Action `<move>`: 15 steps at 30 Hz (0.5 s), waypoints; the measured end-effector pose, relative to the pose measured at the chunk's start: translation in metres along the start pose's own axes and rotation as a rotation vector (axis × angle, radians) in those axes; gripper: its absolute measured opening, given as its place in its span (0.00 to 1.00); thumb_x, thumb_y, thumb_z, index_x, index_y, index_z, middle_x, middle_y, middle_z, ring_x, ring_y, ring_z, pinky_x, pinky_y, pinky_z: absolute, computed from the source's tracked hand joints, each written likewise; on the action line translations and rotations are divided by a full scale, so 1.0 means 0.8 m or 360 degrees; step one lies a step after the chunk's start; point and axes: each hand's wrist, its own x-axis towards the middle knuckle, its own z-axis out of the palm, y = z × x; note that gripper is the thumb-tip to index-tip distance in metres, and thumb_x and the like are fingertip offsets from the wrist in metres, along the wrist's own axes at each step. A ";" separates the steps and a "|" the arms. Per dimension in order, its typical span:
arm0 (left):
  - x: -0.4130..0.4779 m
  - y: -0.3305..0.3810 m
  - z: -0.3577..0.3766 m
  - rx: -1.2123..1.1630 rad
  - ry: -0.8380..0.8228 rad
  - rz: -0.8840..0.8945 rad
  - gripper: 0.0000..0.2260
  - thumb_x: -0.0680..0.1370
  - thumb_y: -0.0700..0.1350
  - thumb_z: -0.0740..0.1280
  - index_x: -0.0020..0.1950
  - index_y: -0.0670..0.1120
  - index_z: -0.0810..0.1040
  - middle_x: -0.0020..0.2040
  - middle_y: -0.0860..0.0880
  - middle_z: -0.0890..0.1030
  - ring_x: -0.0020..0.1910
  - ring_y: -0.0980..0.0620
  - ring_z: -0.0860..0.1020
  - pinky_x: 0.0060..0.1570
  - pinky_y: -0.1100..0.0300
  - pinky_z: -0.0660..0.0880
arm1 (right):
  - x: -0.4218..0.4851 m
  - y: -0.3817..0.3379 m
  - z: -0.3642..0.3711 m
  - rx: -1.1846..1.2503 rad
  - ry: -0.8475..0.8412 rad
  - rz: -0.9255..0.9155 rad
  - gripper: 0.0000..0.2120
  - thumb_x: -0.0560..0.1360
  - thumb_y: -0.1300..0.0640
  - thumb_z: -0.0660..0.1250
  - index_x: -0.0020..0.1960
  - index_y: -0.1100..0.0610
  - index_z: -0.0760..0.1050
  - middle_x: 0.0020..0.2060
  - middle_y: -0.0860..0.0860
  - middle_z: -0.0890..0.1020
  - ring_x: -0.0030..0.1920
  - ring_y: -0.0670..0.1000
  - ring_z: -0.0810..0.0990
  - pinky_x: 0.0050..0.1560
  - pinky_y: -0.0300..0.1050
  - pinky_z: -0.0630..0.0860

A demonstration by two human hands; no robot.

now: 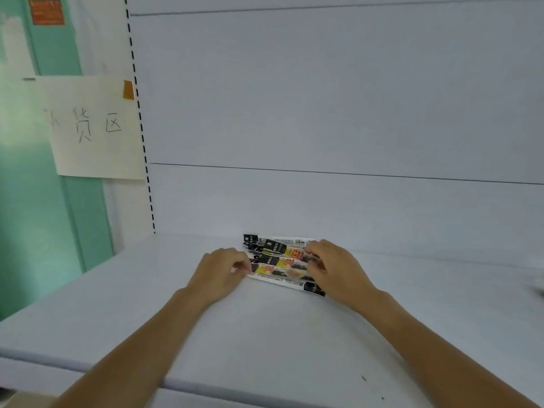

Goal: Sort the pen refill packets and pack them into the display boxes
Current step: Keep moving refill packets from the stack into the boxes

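A fanned stack of pen refill packets [279, 262] lies on the shelf [265, 334], toward its far edge near the back panel [323, 98]. The left hand [219, 272] rests at the stack's left end, the right hand [338, 267] at its right end (both touching it). A paper sign [94, 128] hangs far left.

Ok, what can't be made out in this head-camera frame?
- Packet count and print: the pen refill packets overlap, both ends covered by the left hand and right hand.
- Display boxes: none in view.
- Object at the right edge: cut off and blurred.
- Orange sticker: text too small.
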 end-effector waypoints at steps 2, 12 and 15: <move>0.001 0.004 0.004 -0.0195 -0.0032 0.0102 0.05 0.73 0.41 0.70 0.46 0.51 0.79 0.42 0.56 0.80 0.43 0.59 0.77 0.51 0.60 0.73 | 0.000 -0.001 0.008 -0.0055 -0.0034 -0.0052 0.09 0.78 0.55 0.58 0.55 0.53 0.73 0.48 0.47 0.74 0.46 0.47 0.72 0.42 0.40 0.67; 0.005 -0.013 0.004 -0.0158 -0.0091 -0.0083 0.12 0.72 0.50 0.71 0.54 0.54 0.74 0.47 0.60 0.77 0.50 0.58 0.74 0.50 0.62 0.68 | -0.011 -0.005 0.013 -0.0287 -0.0327 -0.0015 0.14 0.77 0.49 0.59 0.58 0.54 0.73 0.49 0.48 0.71 0.56 0.49 0.70 0.52 0.42 0.67; 0.003 -0.007 -0.004 -0.0018 -0.0033 0.0042 0.03 0.74 0.51 0.69 0.45 0.54 0.78 0.43 0.59 0.79 0.45 0.58 0.76 0.52 0.59 0.69 | -0.013 0.000 0.008 -0.0297 -0.0323 0.0036 0.05 0.77 0.54 0.57 0.50 0.55 0.68 0.45 0.47 0.68 0.47 0.50 0.69 0.44 0.44 0.66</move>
